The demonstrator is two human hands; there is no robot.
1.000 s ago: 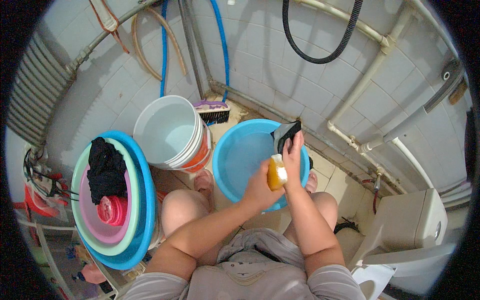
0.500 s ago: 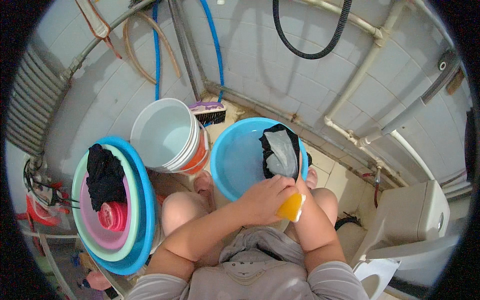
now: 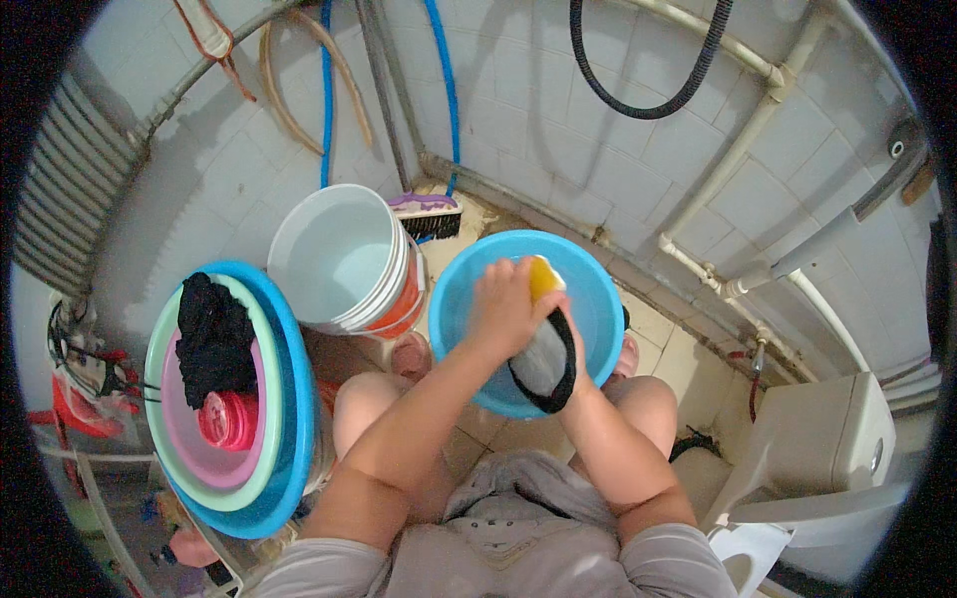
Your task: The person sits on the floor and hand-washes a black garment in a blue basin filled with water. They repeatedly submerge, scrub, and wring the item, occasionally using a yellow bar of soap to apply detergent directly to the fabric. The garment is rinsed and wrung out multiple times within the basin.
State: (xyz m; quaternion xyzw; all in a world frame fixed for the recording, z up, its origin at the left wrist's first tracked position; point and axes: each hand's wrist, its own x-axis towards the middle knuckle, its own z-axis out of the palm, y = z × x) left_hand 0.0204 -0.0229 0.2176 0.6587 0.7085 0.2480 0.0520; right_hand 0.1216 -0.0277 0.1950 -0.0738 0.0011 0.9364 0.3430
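Over the blue basin, my left hand is closed around a yellow block with a white edge. I cannot make out whether it is a brush or soap. My right hand grips a black cloth piece with a grey panel, sock-like in shape, from its right side. The cloth is stretched long and slanted, its rounded end toward me. The yellow block is at its far end. My left fingers are slightly blurred. Pale water lies in the basin.
Left of the basin stands a white bucket of water. Stacked basins hold black cloth and a pink container. A purple broom leans at the wall. A toilet stands at the right.
Both hands have moved away from me, over the basin. The yellow block has gone from beside my right forearm to the cloth's far end. The cloth's rounded end now points toward me.
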